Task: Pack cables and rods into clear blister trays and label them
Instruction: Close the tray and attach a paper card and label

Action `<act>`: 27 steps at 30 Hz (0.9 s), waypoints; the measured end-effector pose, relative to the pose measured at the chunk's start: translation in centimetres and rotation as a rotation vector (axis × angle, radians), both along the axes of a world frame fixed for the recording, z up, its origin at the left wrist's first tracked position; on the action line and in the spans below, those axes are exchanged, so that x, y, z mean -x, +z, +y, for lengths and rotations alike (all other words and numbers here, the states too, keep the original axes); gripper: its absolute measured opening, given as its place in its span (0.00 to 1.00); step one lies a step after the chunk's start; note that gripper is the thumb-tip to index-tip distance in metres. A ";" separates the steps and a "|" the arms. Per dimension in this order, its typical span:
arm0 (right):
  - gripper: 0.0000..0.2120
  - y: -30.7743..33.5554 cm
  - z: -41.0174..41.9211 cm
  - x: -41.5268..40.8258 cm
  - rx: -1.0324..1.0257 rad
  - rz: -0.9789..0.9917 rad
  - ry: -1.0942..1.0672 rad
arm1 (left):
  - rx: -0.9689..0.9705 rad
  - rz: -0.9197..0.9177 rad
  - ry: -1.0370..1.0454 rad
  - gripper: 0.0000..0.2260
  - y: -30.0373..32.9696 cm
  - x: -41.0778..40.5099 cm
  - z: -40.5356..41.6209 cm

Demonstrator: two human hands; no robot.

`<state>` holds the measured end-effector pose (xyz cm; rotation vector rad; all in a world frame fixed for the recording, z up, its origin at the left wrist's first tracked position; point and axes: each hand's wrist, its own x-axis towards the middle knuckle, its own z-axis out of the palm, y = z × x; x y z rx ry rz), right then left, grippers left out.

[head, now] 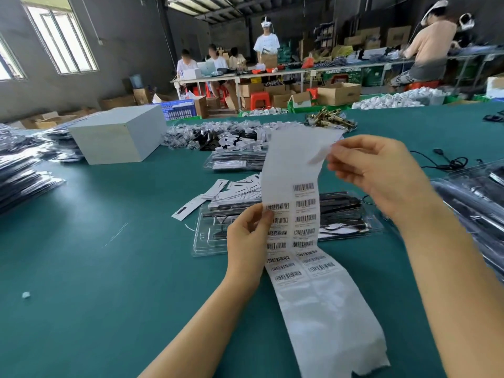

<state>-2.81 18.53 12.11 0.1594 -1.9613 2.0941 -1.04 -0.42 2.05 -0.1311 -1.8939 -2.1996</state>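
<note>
Above the near green table (81, 282) I hold a long white strip of barcode labels (291, 230) taut, my left hand (246, 241) pinching its left edge. My right hand (381, 173) pinches a peeled label (320, 154), probably for the packed clear blister tray (365, 227) lying just behind.

Lighting: bright, even daylight from the windows (58, 36) at upper left, blown out to near white; shadows on the green tabletop (109, 282) soft and faint. Glare: pale sheen on the bare lower part of the label strip (327, 323) and on clear plastic at far right. Image quality: wide-angle bowing at the edges, right-hand margin smeared, background figures soft, centre reasonably sharp.
</note>
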 end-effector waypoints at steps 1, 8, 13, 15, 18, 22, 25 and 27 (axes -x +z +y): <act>0.02 0.4 0.5 -0.3 0.031 0.023 -0.012 | 0.020 0.009 0.012 0.06 -0.2 0.0 -0.1; 0.05 3.5 4.9 -1.4 0.310 0.166 -0.247 | 0.280 0.297 0.077 0.15 0.0 -0.5 0.5; 0.03 4.2 6.2 -1.9 0.363 0.180 -0.308 | 0.823 0.894 -0.033 0.13 -0.5 -1.7 1.7; 0.05 4.4 5.9 -2.2 0.317 0.148 -0.319 | 1.037 1.027 -0.117 0.12 -1.0 -2.4 2.3; 0.08 4.6 5.4 -2.7 0.228 0.127 -0.310 | 1.265 0.971 -0.360 0.15 -1.5 -3.2 3.0; 0.08 4.9 4.1 -3.2 0.126 0.134 -0.285 | 1.323 0.730 -0.503 0.20 -1.3 -4.1 3.7; 0.09 4.5 2.5 -2.9 0.071 0.117 -0.233 | 1.289 0.551 -0.515 0.20 -1.0 -4.2 3.8; 0.09 3.7 1.3 -2.4 0.028 0.055 -0.172 | 1.209 0.528 -0.519 0.19 -0.9 -4.3 3.9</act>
